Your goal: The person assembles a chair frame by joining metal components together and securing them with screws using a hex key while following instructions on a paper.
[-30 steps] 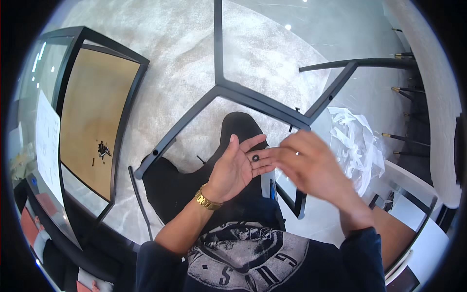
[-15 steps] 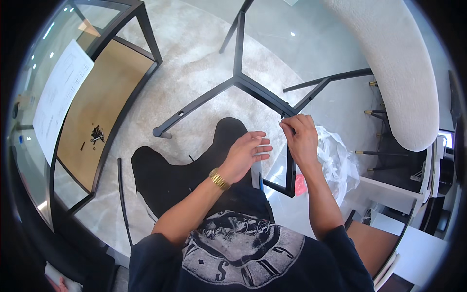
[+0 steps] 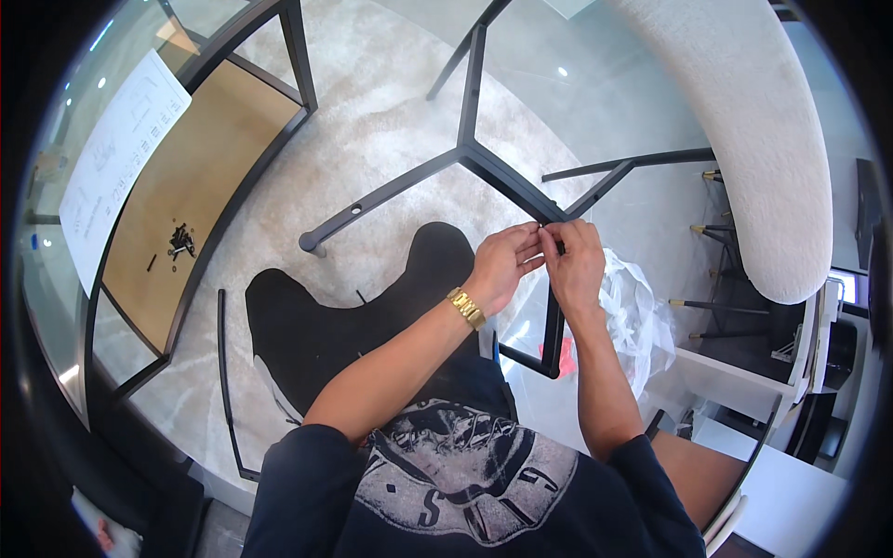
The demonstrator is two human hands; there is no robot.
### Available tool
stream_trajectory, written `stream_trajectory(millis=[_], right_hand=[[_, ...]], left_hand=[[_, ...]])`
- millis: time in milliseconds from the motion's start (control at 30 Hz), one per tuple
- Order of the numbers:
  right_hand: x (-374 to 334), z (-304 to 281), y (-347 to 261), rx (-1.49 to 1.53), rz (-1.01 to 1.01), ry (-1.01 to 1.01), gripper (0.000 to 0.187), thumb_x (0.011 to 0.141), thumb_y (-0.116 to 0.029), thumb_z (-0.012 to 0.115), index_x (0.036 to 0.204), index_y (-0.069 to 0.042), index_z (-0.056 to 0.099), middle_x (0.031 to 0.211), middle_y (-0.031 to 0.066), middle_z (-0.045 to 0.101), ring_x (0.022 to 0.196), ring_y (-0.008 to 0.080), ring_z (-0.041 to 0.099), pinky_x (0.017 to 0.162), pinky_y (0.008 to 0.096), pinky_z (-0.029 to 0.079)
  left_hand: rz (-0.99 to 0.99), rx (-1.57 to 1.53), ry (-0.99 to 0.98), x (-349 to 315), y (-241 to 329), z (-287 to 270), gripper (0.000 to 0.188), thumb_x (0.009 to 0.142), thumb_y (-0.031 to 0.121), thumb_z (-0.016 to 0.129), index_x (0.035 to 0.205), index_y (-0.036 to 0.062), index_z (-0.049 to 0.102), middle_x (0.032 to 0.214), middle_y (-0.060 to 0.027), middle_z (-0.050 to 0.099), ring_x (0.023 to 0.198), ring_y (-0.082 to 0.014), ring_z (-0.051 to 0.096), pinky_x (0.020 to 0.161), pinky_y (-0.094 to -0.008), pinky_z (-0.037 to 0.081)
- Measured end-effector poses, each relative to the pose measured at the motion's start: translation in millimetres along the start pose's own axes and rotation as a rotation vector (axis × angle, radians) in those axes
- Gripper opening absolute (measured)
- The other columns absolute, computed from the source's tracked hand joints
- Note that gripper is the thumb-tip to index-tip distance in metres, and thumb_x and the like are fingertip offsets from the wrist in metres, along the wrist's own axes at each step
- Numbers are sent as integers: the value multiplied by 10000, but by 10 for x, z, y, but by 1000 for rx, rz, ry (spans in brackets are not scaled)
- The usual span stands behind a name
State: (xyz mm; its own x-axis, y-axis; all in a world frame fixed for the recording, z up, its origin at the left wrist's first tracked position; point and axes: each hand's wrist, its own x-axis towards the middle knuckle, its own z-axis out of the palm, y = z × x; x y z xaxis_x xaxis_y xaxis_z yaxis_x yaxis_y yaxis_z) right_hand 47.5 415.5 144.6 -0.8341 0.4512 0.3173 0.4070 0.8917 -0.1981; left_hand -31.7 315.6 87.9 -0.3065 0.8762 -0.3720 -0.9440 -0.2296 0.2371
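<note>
A black metal frame with jointed bars stands in front of me, over a pale rug and a shiny floor. My left hand, below a gold wristwatch, has its fingers bent in a pinch near the frame's right-hand joint. Touching or almost touching it, my right hand pinches at the same spot with thumb and forefinger. Whatever small thing lies between the fingertips is hidden. My black-trousered knees are below the frame.
Small dark screws and fittings lie on a brown panel at the left, beside a printed sheet. A crumpled clear plastic bag is right of my right hand. A cream padded seat stands at the upper right.
My left hand has moved right and up, its spread fingers now drawn together at my right fingertips. The right hand stays by the joint; the view has shifted slightly.
</note>
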Motion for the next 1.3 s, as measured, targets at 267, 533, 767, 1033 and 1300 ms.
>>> stream_trajectory(millis=[267, 533, 767, 1033, 1300], right_hand=[[-28, -36, -45, 226, 165, -11, 202, 819, -33, 758, 1008, -29, 686, 871, 110, 609, 736, 263, 584, 649, 371, 485], [55, -72, 17, 214, 242, -65, 275, 826, -56, 768, 1087, -45, 683, 927, 97, 594, 706, 215, 545, 634, 345, 462], [98, -159, 29, 289, 153, -148, 261, 843, -47, 745, 1097, -45, 687, 950, 113, 605, 809, 271, 624, 671, 353, 490], [123, -104, 116, 255, 57, -137, 220, 870, -11, 694, 1088, -36, 678, 981, 136, 620, 832, 320, 656, 688, 382, 521], [86, -111, 106, 259, 153, -121, 239, 865, -75, 741, 1092, -34, 678, 986, 125, 619, 796, 277, 641, 647, 363, 499]], left_hand=[[-63, -172, 12, -23, 54, 64, 376, 1038, 269, 453, 1258, -31, 507, 1249, -166, 579, 1169, -250, 563, 1066, -414, 435], [-88, -146, -41, -127, 207, 172, 703, 980, 472, 516, 1385, -91, 407, 1339, -190, 508, 1254, -246, 494, 1122, -408, 359], [-176, -247, -44, -114, 279, 173, 983, 929, 559, 534, 1525, -138, 181, 1509, -244, 360, 1384, -280, 394, 1173, -420, 279], [-184, -51, 8, -129, 288, 195, 1052, 909, 604, 534, 1553, -125, 134, 1573, -263, 291, 1451, -307, 313, 1205, -445, 209], [-161, -32, 17, -109, 239, 181, 982, 920, 617, 514, 1534, -103, 255, 1552, -207, 354, 1411, -284, 353, 1186, -463, 234]])
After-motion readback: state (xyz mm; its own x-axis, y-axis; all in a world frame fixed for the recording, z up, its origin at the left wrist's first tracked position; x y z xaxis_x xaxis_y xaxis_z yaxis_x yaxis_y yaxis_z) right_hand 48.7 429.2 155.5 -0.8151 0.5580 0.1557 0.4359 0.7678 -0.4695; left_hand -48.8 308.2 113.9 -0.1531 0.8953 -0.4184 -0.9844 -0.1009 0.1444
